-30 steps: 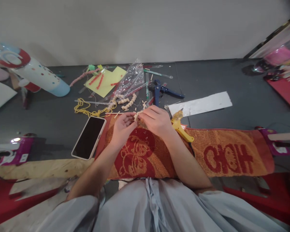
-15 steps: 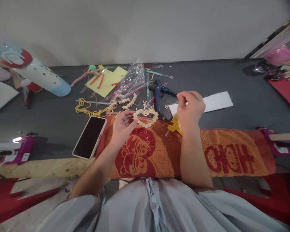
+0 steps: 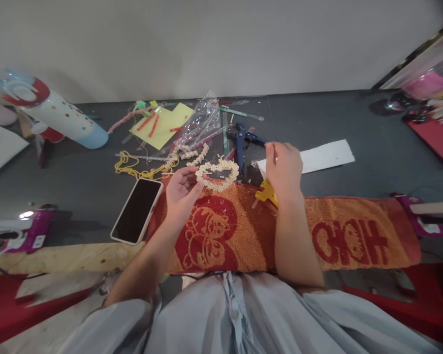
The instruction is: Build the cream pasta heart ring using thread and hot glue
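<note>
A heart-shaped ring of small cream beads (image 3: 218,186) is pinched at its left side by my left hand (image 3: 182,189), above the towel's far edge. My right hand (image 3: 285,164) is raised to the right of the ring, thumb and fingertips pressed together; what they hold, if anything, is too small to make out. Behind it lies a dark blue plier-like tool (image 3: 240,145) on the table. A yellow tool (image 3: 266,192) rests on the orange and red towel (image 3: 254,226), partly covered by my right wrist.
Yellow cord (image 3: 127,167), short bead strands (image 3: 197,156), a clear plastic bag (image 3: 203,120) and a yellow paper (image 3: 162,125) lie behind my left hand. A phone (image 3: 137,210) is left of the towel, a white strip (image 3: 328,155) at right, and a bottle (image 3: 74,118) far left.
My left hand has shifted slightly left with the bead heart. My right hand has come a little left and down, its fingertips still together.
</note>
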`<state>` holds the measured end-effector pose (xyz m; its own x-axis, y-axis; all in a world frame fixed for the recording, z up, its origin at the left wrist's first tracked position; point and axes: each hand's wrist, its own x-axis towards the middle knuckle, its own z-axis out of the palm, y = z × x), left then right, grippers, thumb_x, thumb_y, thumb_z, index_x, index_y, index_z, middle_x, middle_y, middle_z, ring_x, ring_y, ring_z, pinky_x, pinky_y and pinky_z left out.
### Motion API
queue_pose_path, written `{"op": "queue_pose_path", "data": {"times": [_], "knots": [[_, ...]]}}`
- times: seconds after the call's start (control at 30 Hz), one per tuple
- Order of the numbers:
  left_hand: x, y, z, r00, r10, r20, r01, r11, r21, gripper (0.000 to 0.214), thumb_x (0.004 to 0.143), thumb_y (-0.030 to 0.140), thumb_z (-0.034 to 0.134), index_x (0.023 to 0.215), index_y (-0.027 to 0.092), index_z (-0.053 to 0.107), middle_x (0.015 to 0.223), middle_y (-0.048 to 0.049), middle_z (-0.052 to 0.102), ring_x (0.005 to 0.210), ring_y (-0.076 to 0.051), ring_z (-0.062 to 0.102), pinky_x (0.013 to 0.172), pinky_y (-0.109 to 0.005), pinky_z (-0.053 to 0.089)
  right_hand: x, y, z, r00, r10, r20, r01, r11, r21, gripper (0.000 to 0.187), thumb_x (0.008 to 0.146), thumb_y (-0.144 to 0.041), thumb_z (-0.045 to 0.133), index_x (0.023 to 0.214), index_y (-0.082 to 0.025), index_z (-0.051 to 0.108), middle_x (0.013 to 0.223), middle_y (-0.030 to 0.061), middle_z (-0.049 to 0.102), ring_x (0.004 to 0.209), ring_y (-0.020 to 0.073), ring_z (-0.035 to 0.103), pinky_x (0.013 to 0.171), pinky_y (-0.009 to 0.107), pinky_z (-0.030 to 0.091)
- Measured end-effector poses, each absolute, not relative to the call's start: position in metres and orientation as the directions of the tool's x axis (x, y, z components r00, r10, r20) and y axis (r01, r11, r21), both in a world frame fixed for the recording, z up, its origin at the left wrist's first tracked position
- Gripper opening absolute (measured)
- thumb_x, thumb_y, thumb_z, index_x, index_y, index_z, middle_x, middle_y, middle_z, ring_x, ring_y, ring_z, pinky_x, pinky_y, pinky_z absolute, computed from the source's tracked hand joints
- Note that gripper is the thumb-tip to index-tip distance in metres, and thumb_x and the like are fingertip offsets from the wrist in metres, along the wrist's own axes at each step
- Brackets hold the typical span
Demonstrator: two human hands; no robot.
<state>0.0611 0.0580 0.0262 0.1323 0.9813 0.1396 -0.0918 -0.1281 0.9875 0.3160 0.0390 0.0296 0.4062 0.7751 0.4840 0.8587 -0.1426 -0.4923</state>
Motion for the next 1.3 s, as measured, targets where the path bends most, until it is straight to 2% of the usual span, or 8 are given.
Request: {"op": "queue_pose_path", "data": {"times": [0.2, 0.27, 0.4, 0.47, 0.67, 1.0, 1.17, 1.3], "knots": [[0.061, 0.057, 0.027, 0.161, 0.973, 0.166, -0.116, -0.148, 0.982, 0.034, 0.075, 0.029, 0.078, 0.104, 0.019, 0.063, 0.092, -0.0047, 0.073, 0.087, -0.014, 0.07, 0.078, -0.025, 0.056, 0.304, 0.04, 0.035, 0.365, 0.855, 0.368, 0.795, -0.081, -0.601, 0.017, 0.088, -0.023, 0.053, 0.093, -0.017, 0.069, 0.085, 0.0081, 0.069, 0.073, 0.0192, 0.06, 0.074, 0.038, 0.048], [0.062, 0.057, 0.029, 0.157, 0.972, 0.173, -0.12, -0.155, 0.981, 0.035, 0.074, 0.03, 0.079, 0.103, 0.018, 0.062, 0.09, -0.0045, 0.073, 0.086, -0.014, 0.07, 0.078, -0.025, 0.056, 0.3, 0.039, 0.039, 0.371, 0.869, 0.327, 0.738, -0.062, -0.672, 0.017, 0.087, -0.021, 0.053, 0.088, -0.017, 0.07, 0.081, 0.0069, 0.069, 0.071, 0.018, 0.061, 0.073, 0.037, 0.049], [0.064, 0.056, 0.031, 0.121, 0.976, 0.178, -0.093, -0.168, 0.981, 0.038, 0.071, 0.032, 0.08, 0.102, 0.018, 0.064, 0.089, -0.0044, 0.071, 0.082, -0.013, 0.069, 0.076, -0.024, 0.055, 0.287, 0.035, 0.052, 0.267, 0.882, 0.387, 0.575, 0.177, -0.799, 0.024, 0.086, -0.017, 0.051, 0.098, -0.02, 0.072, 0.103, 0.0074, 0.07, 0.085, 0.0167, 0.065, 0.072, 0.032, 0.051], [0.064, 0.055, 0.032, 0.114, 0.977, 0.182, -0.068, -0.175, 0.982, 0.039, 0.07, 0.033, 0.081, 0.102, 0.018, 0.064, 0.091, -0.0049, 0.071, 0.082, -0.013, 0.068, 0.075, -0.024, 0.056, 0.279, 0.032, 0.058, 0.187, 0.899, 0.396, 0.531, 0.246, -0.811, 0.023, 0.09, -0.025, 0.053, 0.1, -0.022, 0.073, 0.099, 0.0056, 0.07, 0.084, 0.016, 0.064, 0.07, 0.031, 0.051], [0.066, 0.053, 0.03, 0.12, 0.972, 0.203, -0.03, -0.2, 0.979, 0.04, 0.071, 0.035, 0.08, 0.103, 0.017, 0.063, 0.095, -0.0062, 0.069, 0.084, -0.013, 0.068, 0.077, -0.025, 0.056, 0.266, 0.031, 0.06, 0.113, 0.883, 0.456, 0.583, 0.313, -0.75, 0.009, 0.086, -0.028, 0.067, 0.086, -0.023, 0.074, 0.086, 0.0015, 0.07, 0.071, 0.0136, 0.061, 0.07, 0.032, 0.05], [0.067, 0.052, 0.029, 0.129, 0.97, 0.208, -0.014, -0.208, 0.978, 0.038, 0.07, 0.032, 0.08, 0.102, 0.018, 0.064, 0.095, -0.0053, 0.069, 0.083, -0.012, 0.067, 0.076, -0.024, 0.056, 0.266, 0.038, 0.042, 0.02, 0.799, 0.602, 0.794, 0.352, -0.495, 0.017, 0.093, -0.018, 0.051, 0.079, -0.022, 0.06, 0.084, 0.0054, 0.065, 0.084, 0.02, 0.057, 0.078, 0.037, 0.047], [0.067, 0.052, 0.031, 0.125, 0.976, 0.179, -0.019, -0.178, 0.984, 0.038, 0.071, 0.034, 0.079, 0.102, 0.018, 0.064, 0.093, -0.0057, 0.068, 0.083, -0.013, 0.067, 0.075, -0.025, 0.056, 0.283, 0.038, 0.041, 0.185, 0.777, 0.601, 0.812, 0.224, -0.539, 0.018, 0.093, -0.019, 0.046, 0.08, -0.022, 0.057, 0.083, 0.0061, 0.062, 0.082, 0.0209, 0.056, 0.078, 0.039, 0.046], [0.065, 0.053, 0.03, 0.136, 0.975, 0.177, -0.035, -0.174, 0.984, 0.038, 0.071, 0.032, 0.079, 0.102, 0.017, 0.063, 0.094, -0.0055, 0.069, 0.084, -0.014, 0.068, 0.076, -0.025, 0.056, 0.305, 0.038, 0.038, 0.363, 0.698, 0.617, 0.85, 0.022, -0.526, 0.016, 0.092, -0.021, 0.047, 0.08, -0.022, 0.057, 0.082, 0.0059, 0.062, 0.079, 0.0208, 0.056, 0.075, 0.038, 0.046]]}}
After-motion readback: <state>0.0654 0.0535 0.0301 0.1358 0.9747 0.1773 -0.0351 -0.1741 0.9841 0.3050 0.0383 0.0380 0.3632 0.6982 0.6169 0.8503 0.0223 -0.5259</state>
